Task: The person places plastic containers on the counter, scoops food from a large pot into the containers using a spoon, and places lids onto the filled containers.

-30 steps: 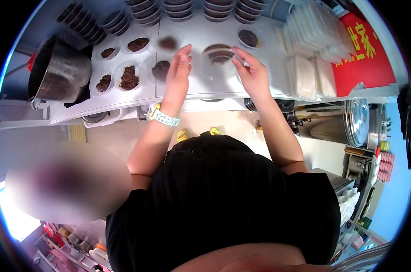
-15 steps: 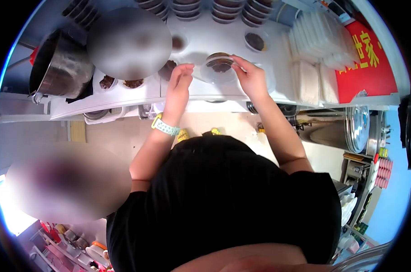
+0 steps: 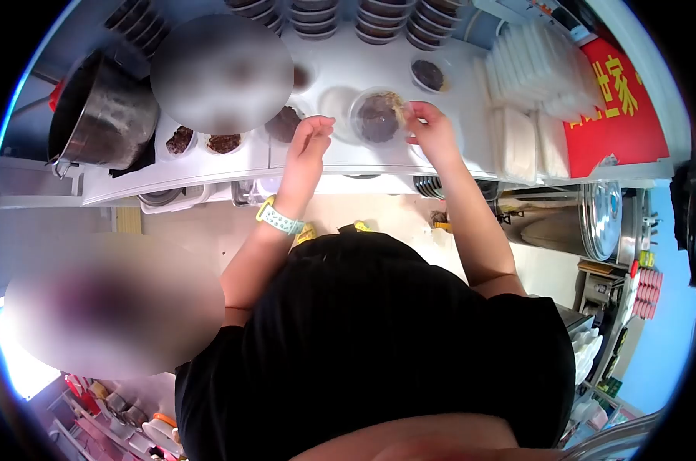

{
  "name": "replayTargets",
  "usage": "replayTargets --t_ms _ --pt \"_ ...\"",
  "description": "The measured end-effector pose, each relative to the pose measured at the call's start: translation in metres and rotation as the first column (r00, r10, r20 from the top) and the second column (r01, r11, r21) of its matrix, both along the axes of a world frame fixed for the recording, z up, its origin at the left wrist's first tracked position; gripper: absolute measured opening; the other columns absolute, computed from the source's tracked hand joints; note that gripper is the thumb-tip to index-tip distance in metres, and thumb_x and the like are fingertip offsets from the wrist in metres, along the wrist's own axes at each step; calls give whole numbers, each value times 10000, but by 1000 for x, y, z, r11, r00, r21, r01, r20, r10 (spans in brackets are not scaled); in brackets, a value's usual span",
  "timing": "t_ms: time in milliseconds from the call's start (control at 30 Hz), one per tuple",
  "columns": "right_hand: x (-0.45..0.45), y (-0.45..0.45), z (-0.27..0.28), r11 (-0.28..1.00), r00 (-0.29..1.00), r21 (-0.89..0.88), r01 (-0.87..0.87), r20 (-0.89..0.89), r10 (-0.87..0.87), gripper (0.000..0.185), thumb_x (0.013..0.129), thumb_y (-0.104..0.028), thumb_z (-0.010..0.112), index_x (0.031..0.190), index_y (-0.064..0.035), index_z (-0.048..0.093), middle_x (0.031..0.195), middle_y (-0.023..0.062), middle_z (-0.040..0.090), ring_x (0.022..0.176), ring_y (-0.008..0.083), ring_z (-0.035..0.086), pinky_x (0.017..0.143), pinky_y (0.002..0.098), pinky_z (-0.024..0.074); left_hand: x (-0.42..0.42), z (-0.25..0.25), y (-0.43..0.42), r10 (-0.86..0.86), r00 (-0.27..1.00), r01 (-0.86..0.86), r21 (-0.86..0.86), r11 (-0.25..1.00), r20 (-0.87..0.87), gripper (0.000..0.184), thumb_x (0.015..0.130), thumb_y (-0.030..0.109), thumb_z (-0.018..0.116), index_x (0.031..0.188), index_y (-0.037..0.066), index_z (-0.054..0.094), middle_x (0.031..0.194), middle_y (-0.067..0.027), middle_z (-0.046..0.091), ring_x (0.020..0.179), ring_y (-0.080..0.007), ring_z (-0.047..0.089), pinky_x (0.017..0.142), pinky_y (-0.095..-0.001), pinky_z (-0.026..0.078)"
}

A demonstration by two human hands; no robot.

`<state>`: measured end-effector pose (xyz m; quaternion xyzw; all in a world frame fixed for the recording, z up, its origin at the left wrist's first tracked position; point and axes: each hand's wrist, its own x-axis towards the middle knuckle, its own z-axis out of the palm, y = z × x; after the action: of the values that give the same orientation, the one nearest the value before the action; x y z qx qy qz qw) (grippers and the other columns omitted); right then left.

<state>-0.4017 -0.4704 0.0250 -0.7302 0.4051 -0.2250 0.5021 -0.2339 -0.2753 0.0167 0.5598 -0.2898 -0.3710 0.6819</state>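
Observation:
My right hand (image 3: 432,132) pinches the right edge of a clear round plastic bowl (image 3: 377,117) with dark contents and yellowish bits near its right rim. The bowl is over the white counter; whether it touches the surface I cannot tell. To its left, my left hand (image 3: 309,146) is apart from it, fingers loosely stretched out and holding nothing. A yellow and pale green watch band (image 3: 281,217) is on that wrist. Just beyond the left fingers stands another bowl with dark contents (image 3: 283,124). Farther back right is one more dark-filled bowl (image 3: 429,75).
Stacks of filled bowls (image 3: 382,19) line the back of the white counter (image 3: 471,142). Stacked white containers (image 3: 536,69) and a red sign (image 3: 615,104) stand right. A large metal pot (image 3: 110,111) is left, near small dark-filled bowls (image 3: 225,143). Two blurred patches hide areas on the left.
The bowl in my right hand has tilted so its round face shows more fully. My right hand has shifted slightly right and down; my left hand has moved slightly down and right.

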Motion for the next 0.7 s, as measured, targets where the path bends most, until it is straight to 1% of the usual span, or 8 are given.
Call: replayTargets --t_ms 100,167,267,400,433,500,633,700 --pt "-3 -1 4 991 992 120 61 101 -73 272 946 -211 654 1159 -44 634 904 39 656 789 132 640 661 273 575 -2 1 2 -10 997 11 3 1000 -81 239 1001 91 421 1206 62 541 1269 -68 557 1242 -194 510 1089 -357 386" --pt "-5 -3 -4 913 983 382 -143 -53 176 255 944 -204 653 1112 -15 622 871 51 633 754 149 647 657 276 580 -4 2 4 -19 995 22 27 999 -97 240 993 87 430 1205 66 542 1275 -60 545 1234 -192 511 1086 -359 388" --pt "0 0 3 900 994 434 -47 112 -2 234 935 -174 651 1085 0 609 877 68 625 712 166 651 656 288 586 -4 0 7 -22 999 23 39 999 -34 240 990 94 441 1209 71 538 1285 -60 526 1230 -192 510 1085 -357 390" --pt "5 4 -2 895 990 430 -122 -15 142 246 936 -150 625 1117 9 573 882 89 621 702 175 660 639 306 588 -8 5 15 1 994 2 27 1000 -111 241 990 104 452 1216 73 529 1289 -62 514 1231 -196 507 1083 -359 394" --pt "6 4 -1 897 990 425 -123 -14 143 246 936 -150 625 1117 9 573 882 89 621 702 175 660 639 306 588 -8 4 15 1 996 1 27 1000 -87 244 991 100 448 1222 73 522 1287 -64 515 1232 -198 507 1082 -361 395" --pt "6 3 0 970 997 240 41 53 -55 205 959 -123 579 1074 46 560 841 133 628 665 219 689 605 309 598 -9 3 16 7 998 -5 22 1000 -68 247 992 96 444 1228 72 514 1286 -66 516 1232 -200 507 1082 -363 397" --pt "1 -9 -4 946 999 321 -34 17 30 199 954 -109 586 1078 39 538 851 133 629 713 226 696 623 320 600 -10 3 21 -13 998 13 7 1000 -63 248 1000 79 422 1233 69 503 1292 -73 519 1236 -210 506 1086 -369 396" --pt "-9 -33 -1 924 945 381 36 287 -155 204 956 -115 591 1072 41 529 889 141 637 767 241 697 664 329 604 -11 6 26 -16 998 17 16 1000 -57 245 1002 75 418 1232 68 502 1292 -76 521 1238 -214 506 1088 -369 395"
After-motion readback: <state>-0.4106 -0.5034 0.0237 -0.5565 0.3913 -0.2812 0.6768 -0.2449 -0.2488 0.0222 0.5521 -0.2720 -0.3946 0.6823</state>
